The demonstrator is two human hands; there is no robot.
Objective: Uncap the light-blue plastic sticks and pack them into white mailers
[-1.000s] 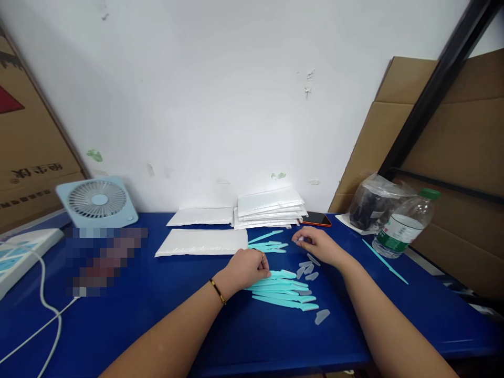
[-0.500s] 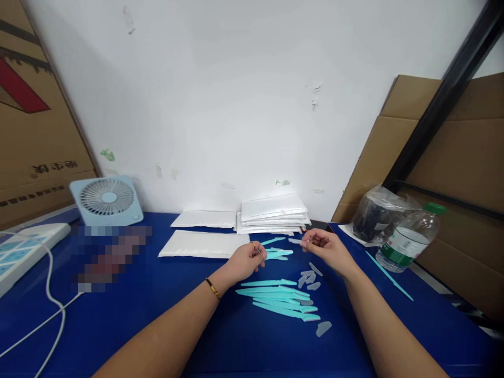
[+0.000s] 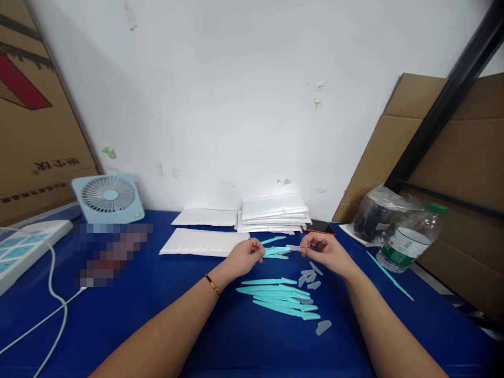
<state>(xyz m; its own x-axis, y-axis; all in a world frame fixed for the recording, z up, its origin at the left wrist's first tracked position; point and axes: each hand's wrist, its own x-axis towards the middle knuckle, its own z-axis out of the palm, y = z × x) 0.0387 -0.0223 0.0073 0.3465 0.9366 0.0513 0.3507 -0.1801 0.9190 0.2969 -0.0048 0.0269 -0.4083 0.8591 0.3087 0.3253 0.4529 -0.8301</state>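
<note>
My left hand [image 3: 249,255] is closed on a turquoise eyebrow razor [image 3: 277,251], its blade end pointing right. Pinched in my right hand [image 3: 322,251] is a translucent blade cap [image 3: 293,248], which meets the razor's tip; whether it covers the blade I cannot tell. More turquoise razors lie just behind and below the held one. Nearer to me, several razors [image 3: 275,301] are laid roughly side by side with their blade ends to the right. Several loose translucent caps [image 3: 309,277] lie below my right hand, and one cap [image 3: 323,327] is closer to me.
White padded mailers [image 3: 273,210] are stacked against the wall, with a flat mailer [image 3: 202,242] to their left. A phone [image 3: 321,227] lies behind my right hand. At right are a single razor [image 3: 389,275] and a bottle [image 3: 409,241]; at left, a fan [image 3: 109,198] and a power strip [image 3: 35,247].
My right hand has brought the cap left and slightly down to the tip of the razor in my left hand. The camera view has shifted slightly.
</note>
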